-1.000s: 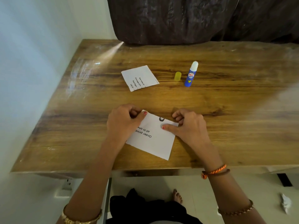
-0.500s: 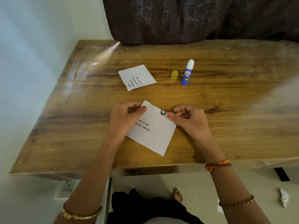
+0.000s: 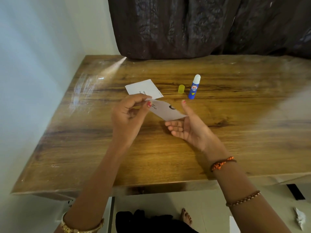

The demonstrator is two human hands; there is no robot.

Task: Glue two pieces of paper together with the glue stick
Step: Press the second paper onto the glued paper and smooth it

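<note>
While lifted off the wooden table (image 3: 168, 157) at centre frame, printed paper (image 3: 165, 110) tilted, black text and a dark round mark facing up. Left hand (image 3: 128, 115) at centre left, thumb and curled fingers pinching the paper's left end, red thumbnail on the sheet. Right hand (image 3: 188, 126) just right of centre, palm up, fingers straight and relaxed, thumb raised; paper's right edge resting against the palm near the thumb base, nothing clamped. Second paper (image 3: 143, 88) flat on the table above the left hand, lower corner hidden behind the fingers and the raised sheet. Yellow cap (image 3: 181, 89) standing alone on the table, right of the second paper. Glue stick (image 3: 194, 87), blue body, white uncapped top, upright just right of the cap, not touching it. Dark curtain (image 3: 202, 26) across the upper frame, behind the table's far edge. Bracelets on both wrists. Crumpled white scrap (image 3: 300, 219) on the floor at lower right.
</note>
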